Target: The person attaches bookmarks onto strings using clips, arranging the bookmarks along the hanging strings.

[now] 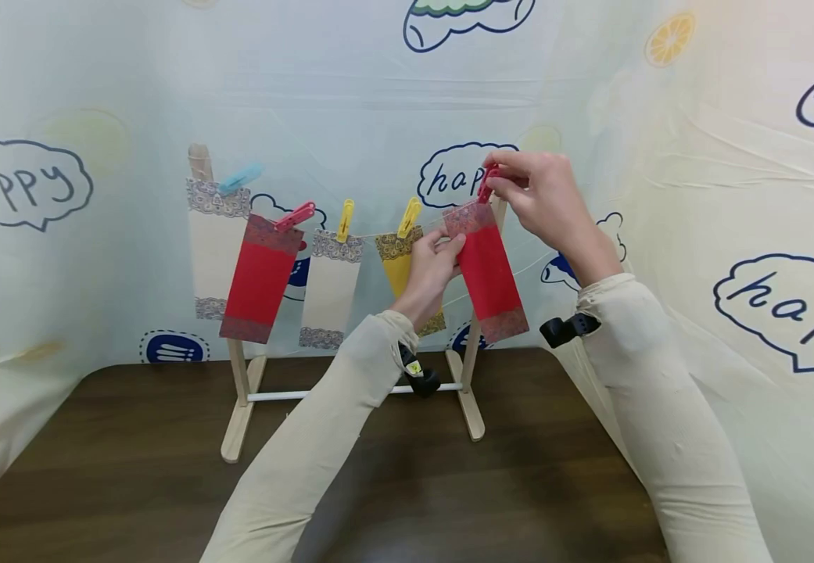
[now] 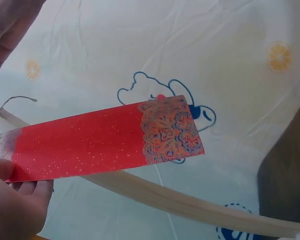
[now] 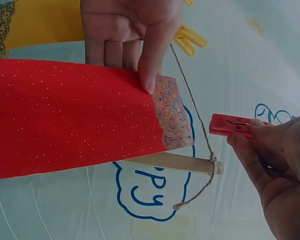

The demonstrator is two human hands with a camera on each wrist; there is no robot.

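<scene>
My left hand (image 1: 433,270) pinches a red paper card (image 1: 489,270) near its top left edge, thumb in front and fingers behind. Patterned lace bands run across both ends of this card. Above its top edge, my right hand (image 1: 543,191) holds a red clothespin (image 3: 232,125) between thumb and fingers. In the right wrist view, the clothespin's tip is apart from both the card and the twine (image 3: 192,97). That twine is knotted round the wooden post (image 3: 190,162) behind the card.
Along the line hang a cream card (image 1: 218,242) with a blue clothespin (image 1: 240,179), another red card (image 1: 261,277), a second cream card (image 1: 332,289) and a yellow card (image 1: 396,264). The wooden stand's feet (image 1: 239,430) rest on a dark table (image 1: 132,469). Printed cloth hangs behind.
</scene>
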